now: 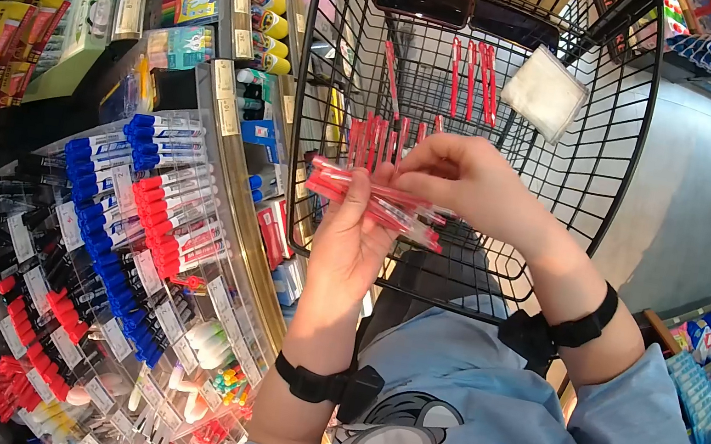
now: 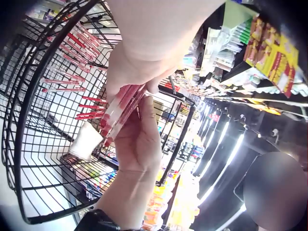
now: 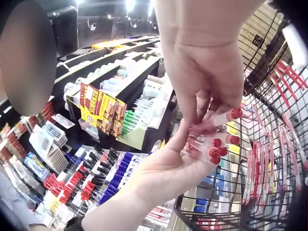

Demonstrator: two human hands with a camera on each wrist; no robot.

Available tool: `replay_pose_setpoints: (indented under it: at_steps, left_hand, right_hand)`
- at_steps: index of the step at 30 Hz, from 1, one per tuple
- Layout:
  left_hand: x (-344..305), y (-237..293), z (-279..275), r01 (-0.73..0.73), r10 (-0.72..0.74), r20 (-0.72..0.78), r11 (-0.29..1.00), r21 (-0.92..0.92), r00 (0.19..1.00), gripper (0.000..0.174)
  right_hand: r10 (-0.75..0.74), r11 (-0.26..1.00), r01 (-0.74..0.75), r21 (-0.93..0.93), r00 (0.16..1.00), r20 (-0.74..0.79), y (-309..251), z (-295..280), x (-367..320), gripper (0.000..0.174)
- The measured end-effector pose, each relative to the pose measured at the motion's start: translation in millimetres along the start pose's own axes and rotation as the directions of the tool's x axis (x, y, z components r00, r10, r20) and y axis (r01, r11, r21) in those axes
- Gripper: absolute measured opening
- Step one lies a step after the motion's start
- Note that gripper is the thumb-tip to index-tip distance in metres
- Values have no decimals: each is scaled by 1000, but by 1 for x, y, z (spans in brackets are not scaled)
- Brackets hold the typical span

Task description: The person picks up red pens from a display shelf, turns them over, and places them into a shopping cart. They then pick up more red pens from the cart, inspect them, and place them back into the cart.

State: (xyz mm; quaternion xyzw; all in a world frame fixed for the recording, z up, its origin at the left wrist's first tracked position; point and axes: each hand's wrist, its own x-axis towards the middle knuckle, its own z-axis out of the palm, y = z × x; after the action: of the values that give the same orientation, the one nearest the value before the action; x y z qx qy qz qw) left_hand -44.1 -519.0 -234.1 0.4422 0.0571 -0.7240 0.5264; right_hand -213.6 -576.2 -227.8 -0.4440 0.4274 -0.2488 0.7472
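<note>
A bundle of red-capped clear pens lies across the left hand, its thumb pressing on top. The right hand is at the same bundle, thumb and fingertips bent together on the pens. In the right wrist view, red pen ends stick out of the left hand below the right hand. The left wrist view shows the pens between both hands. More red pens lie in the black wire cart, beneath and beyond the hands.
A white square packet lies in the cart's far right part. Shelves at the left hold blue-capped markers, red-capped markers and yellow-red packets. Grey floor shows right of the cart, with more goods beyond.
</note>
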Motion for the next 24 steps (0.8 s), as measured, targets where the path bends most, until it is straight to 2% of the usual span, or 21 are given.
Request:
replay_pose_setpoints:
  at_steps: [2,4,6,8,13,18,24]
  left_hand:
    - [-4,2,2,-65,65,-26,998,23,998,21]
    - [-5,3,2,-233,233,-1,972,-33,972,21]
    - [-5,3,1,-271,273,23,961,-48,962,21]
    - [-7,1,1,-309,311,17,949,-61,950,22]
    - [-11,-3,4,-324,325,-2,942,-92,946,26]
    - [-14,-2,9,-316,321,35,943,-108,946,16]
    - [-19,-4,15,-308,310,7,948,-81,951,16]
  right_hand:
    - [-25,1000,25,-17,999,-24,1,-3,-6,16]
    - [-60,995,55,-85,996,-61,6,-5,-12,17]
    - [-43,998,40,-57,998,-52,8,0,-16,15]
    - [-22,998,28,59,994,-104,10,5,-19,13]
    - [-29,998,37,55,990,-139,12,8,-20,12]
    - [-62,998,66,24,988,-142,12,5,-21,14]
    - [-65,998,67,11,986,-151,9,6,-22,17]
